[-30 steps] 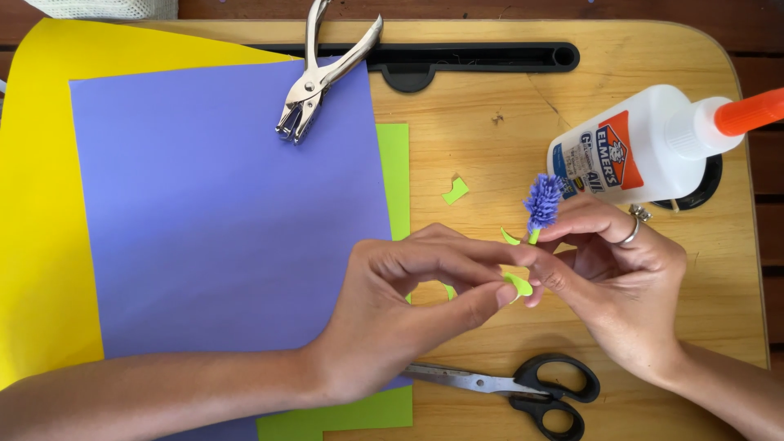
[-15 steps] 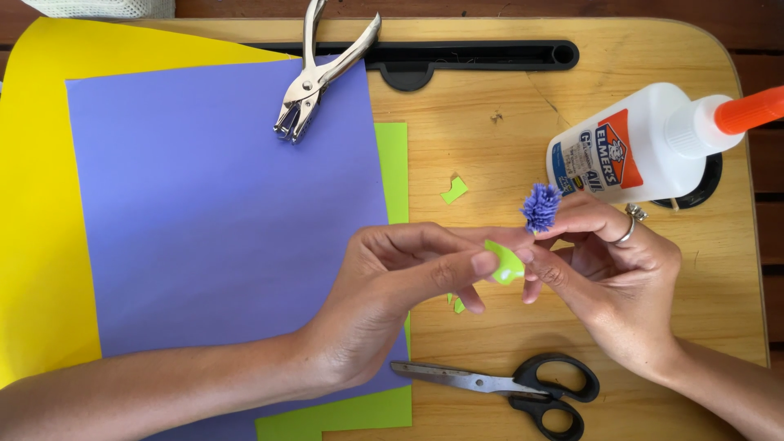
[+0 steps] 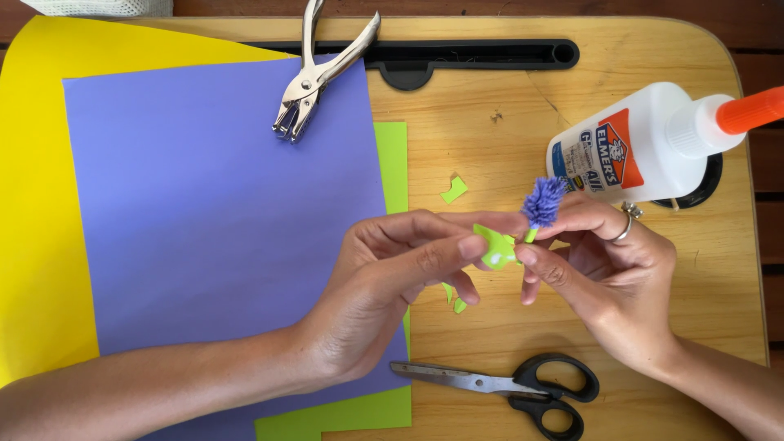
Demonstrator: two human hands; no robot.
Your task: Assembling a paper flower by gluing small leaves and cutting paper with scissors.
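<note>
**Leaf piece held against flower stem; hands at table centre**

Since the earlier frames, the green paper piece (image 3: 496, 247) has turned from a small folded scrap low between the fingers into a broader face lifted up beside the stem, and the left thumb now lies across it. Both hands have kept their place over the wooden table (image 3: 490, 82).

Left hand (image 3: 392, 278): thumb and forefinger are pinched on the green paper piece, which carries small white dabs on its visible face. The other fingers are curled beneath.

Right hand (image 3: 608, 269): thumb and forefinger are pinched on the short green stem of a small purple paper flower (image 3: 543, 202), whose fringed head stands upright above the fingers. A ring shows on one finger. The green piece touches the stem just below the flower head.

Surroundings: a white glue bottle (image 3: 645, 147) with an orange cap lies on its side just behind the right hand. Black-handled scissors (image 3: 523, 388) lie closed near the front edge, below both hands. A metal hole punch (image 3: 318, 77) rests on the top edge of a purple paper sheet (image 3: 212, 220), which lies over a yellow sheet (image 3: 33, 245) and a green sheet (image 3: 392, 163). Small green offcuts (image 3: 454, 189) lie on the table between the sheets and the glue bottle, with more under the left fingers.
</note>
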